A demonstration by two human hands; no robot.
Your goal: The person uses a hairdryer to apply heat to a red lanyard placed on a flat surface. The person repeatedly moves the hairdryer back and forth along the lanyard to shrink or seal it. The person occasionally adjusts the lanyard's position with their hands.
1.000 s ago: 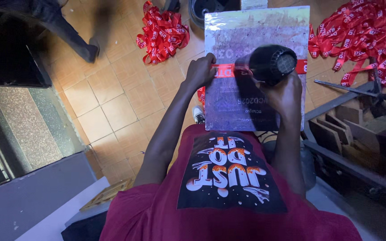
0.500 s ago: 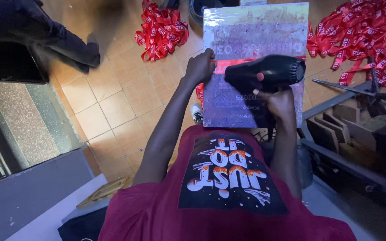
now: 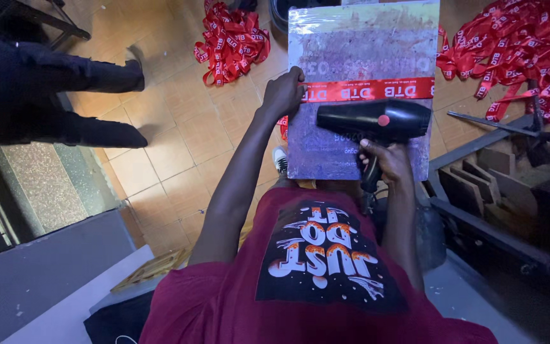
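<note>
A grey, plastic-covered board (image 3: 364, 44) stands in front of me with a printed red ribbon (image 3: 377, 90) stretched flat across it. My left hand (image 3: 281, 94) presses the ribbon's left end at the board's edge. My right hand (image 3: 386, 162) grips the handle of a black hair dryer (image 3: 377, 121). The dryer lies sideways just below the ribbon, its nozzle pointing left. My maroon printed shirt fills the bottom of the view.
Heaps of red ribbon lie on the tiled floor at the upper left (image 3: 230, 41) and upper right (image 3: 517, 44). Another person's dark-clad legs and shoes (image 3: 65, 83) stand at the left. Wooden pieces in a metal frame (image 3: 479, 178) sit at the right.
The hair dryer has turned from end-on at the ribbon to sideways and dropped just below it. My left hand stays on the ribbon's left end. The other person's legs shifted at the left.
</note>
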